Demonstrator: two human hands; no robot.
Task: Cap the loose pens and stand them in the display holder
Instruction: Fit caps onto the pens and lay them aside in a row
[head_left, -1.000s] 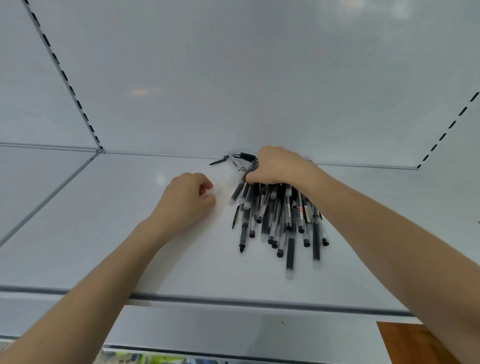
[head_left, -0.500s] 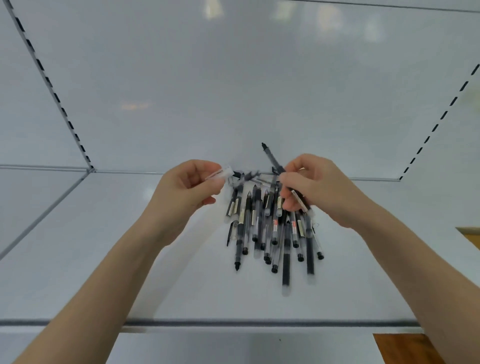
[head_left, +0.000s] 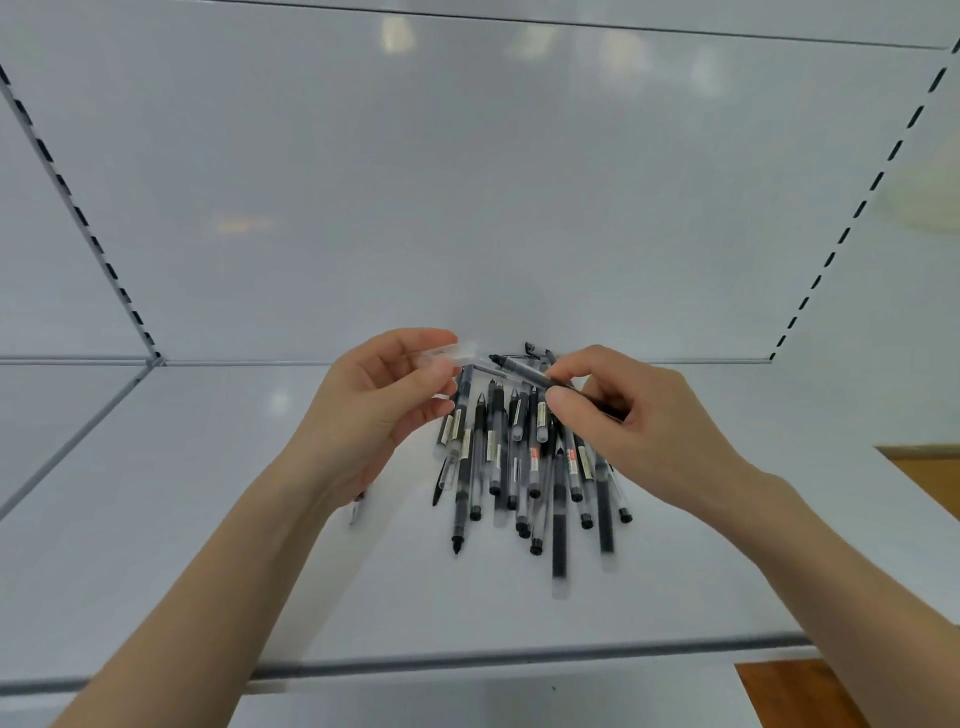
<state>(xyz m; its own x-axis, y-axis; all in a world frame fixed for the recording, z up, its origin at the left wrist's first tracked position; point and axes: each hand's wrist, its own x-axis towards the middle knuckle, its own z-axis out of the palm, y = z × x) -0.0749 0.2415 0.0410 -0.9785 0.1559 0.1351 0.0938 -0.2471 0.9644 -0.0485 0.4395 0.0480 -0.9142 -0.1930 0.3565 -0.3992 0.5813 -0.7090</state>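
The left hand (head_left: 379, 400) pinched a clear cap (head_left: 451, 354). The right hand (head_left: 639, 421) pinched a pen (head_left: 522, 370), its tip just beside the cap. Both hung above the pile (head_left: 530, 467) on the shelf (head_left: 208, 571).

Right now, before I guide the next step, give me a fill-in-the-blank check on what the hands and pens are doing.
1. The left hand pinches a clear cap, and the right hand holds one pen whose tip points toward the ____.
2. That pen is not yet ____.
3. The other pens lie flat in a pile on the white shelf; ____ of them stands upright.

Missing words: cap; capped; none.
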